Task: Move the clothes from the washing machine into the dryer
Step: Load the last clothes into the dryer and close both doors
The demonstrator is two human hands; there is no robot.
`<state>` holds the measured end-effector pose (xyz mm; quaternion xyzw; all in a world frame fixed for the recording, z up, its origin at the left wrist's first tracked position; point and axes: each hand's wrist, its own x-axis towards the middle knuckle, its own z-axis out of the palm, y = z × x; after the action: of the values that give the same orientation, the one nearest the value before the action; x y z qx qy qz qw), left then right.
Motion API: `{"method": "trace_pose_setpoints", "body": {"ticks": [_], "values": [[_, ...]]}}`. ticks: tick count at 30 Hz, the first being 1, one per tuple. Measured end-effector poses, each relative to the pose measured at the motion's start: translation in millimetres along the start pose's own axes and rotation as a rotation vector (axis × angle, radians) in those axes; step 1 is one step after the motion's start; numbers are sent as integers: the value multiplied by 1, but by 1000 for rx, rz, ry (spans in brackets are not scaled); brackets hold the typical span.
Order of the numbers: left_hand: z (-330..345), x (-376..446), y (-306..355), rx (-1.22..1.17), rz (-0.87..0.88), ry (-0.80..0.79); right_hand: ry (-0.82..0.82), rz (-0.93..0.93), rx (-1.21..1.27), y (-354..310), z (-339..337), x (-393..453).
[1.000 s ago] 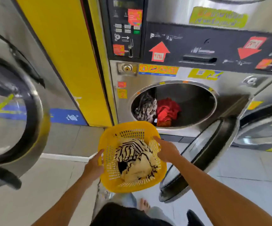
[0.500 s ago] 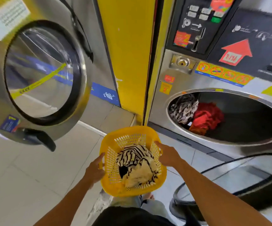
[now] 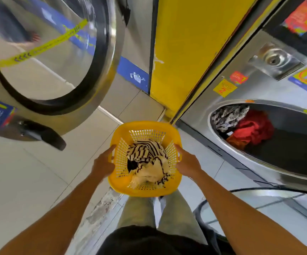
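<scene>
I hold a yellow plastic laundry basket [image 3: 145, 188] in front of me by its two side rims. My left hand [image 3: 103, 162] grips the left rim and my right hand [image 3: 186, 163] grips the right rim. Inside lie a black-and-cream striped garment [image 3: 145, 150] and a pale yellow cloth [image 3: 154, 171]. To the right, a steel machine [image 3: 241, 100] has its round opening uncovered. A red garment [image 3: 253, 128] and a grey patterned one [image 3: 226, 116] lie inside its drum.
A large open round door [image 3: 101, 100] with a black handle [image 3: 44, 134] hangs at the upper left. A yellow panel [image 3: 182, 43] stands between the machines. Another open glass door [image 3: 259, 208] lies low at the right. My legs stand on pale floor tiles [image 3: 29, 181].
My view has swung left and down: the machine with the clothes slid to the right edge and the open door at left grew larger. Both hands keep hold of the basket.
</scene>
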<state>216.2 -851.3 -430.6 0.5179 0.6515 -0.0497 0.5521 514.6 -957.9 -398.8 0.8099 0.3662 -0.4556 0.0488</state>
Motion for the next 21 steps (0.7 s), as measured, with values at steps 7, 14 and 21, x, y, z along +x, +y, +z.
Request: {"method": "trace_pose_setpoints", "body": {"ticks": [7,14,21], "values": [[24,71,-36,99,-72,39,-44,45,-11,2,32,62],[63,165,-70,108,-75,52,-19,4,-97,24,74,162],[100,229,-106,15,-104,167,-76,-18,-122,46,103,259]]}}
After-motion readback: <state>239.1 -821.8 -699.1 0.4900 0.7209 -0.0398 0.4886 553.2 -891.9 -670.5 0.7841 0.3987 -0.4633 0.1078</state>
